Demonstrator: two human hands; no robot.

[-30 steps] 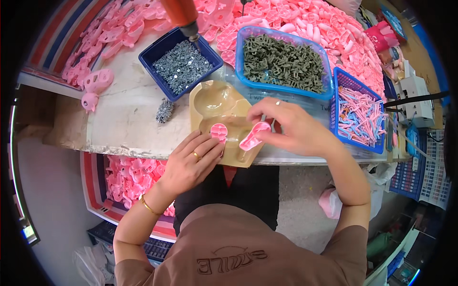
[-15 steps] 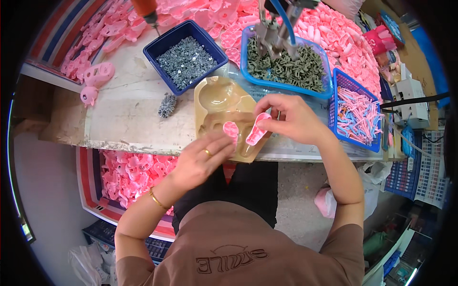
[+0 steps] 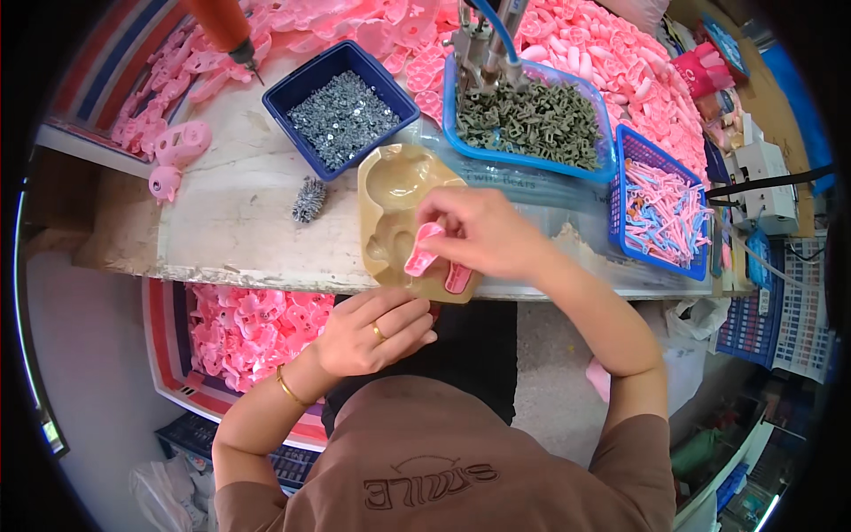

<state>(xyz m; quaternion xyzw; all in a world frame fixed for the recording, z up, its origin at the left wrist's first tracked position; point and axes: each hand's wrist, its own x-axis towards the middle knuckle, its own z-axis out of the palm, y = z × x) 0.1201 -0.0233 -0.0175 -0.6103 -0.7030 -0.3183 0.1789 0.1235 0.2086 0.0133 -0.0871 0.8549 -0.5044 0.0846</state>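
The left hand (image 3: pixel 377 330) has been drawn back off the tan moulded jig (image 3: pixel 403 217) since a second ago, when its fingers were pressed on a pink piece there; it is now seen below the front edge of the worktop (image 3: pixel 235 226), loosely curled and empty, close to the person's lap. From this it may be judged that the seating of that piece is finished and the work has been left to the other hand.

The right hand (image 3: pixel 483 232) is held over the jig near the front edge, its fingers closed narrowly on a pink plastic part (image 3: pixel 424 253), which is tilted with its lower end touching the jig. A second pink piece (image 3: pixel 458 277) is lying in the jig just beside it, at the front edge. Behind the jig a dark blue tray of screws (image 3: pixel 341 111) is stood.
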